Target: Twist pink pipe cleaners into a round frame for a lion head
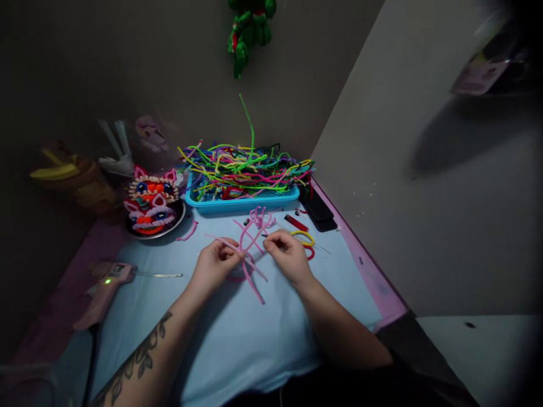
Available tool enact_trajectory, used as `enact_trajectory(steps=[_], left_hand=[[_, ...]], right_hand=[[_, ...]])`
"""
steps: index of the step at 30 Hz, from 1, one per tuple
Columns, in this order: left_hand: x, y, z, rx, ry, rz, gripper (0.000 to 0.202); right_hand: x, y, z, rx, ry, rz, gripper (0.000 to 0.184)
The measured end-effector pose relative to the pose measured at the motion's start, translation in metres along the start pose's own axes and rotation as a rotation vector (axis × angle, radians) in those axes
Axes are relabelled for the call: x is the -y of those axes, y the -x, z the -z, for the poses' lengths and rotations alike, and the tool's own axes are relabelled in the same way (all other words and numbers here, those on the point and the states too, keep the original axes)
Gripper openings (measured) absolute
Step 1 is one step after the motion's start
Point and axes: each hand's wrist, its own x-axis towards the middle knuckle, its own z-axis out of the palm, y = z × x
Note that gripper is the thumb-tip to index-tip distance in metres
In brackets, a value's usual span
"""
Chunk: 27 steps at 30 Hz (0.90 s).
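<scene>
My left hand is closed in a pinch on several pink pipe cleaners, where they cross one another. Their loose ends fan out above and below the fingertips. To the right, my right hand has its fingertips pressed together beside the strands; whatever lies between them is too small to make out. Just beyond the hands rests a tangle of curled pink pipe cleaners. Scissors with yellow and red handles lie partly hidden behind my right hand.
A blue tray heaped with colourful pipe cleaners stands at the back. Left of it, a bowl holds fuzzy animal-faced figures. A pink glue gun with a lit green light lies at left. A red lighter and black phone lie at right.
</scene>
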Motion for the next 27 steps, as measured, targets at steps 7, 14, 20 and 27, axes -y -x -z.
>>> enact_trajectory(steps=[7, 14, 20, 27], left_hand=[[-0.007, 0.012, -0.01, 0.11, -0.072, 0.01, 0.035], [-0.015, 0.016, -0.01, 0.268, -0.045, 0.086, 0.033], [-0.015, 0.017, -0.006, 0.348, -0.081, 0.063, 0.029], [-0.013, 0.019, -0.003, 0.38, -0.116, 0.028, 0.031]], right_hand=[[0.013, 0.01, -0.004, -0.069, -0.005, 0.05, 0.031], [0.036, -0.011, 0.009, 0.108, 0.367, 0.334, 0.015], [0.052, -0.037, 0.008, 0.363, 0.635, 0.457, 0.013], [0.049, -0.079, -0.002, 0.725, 0.489, 0.096, 0.017]])
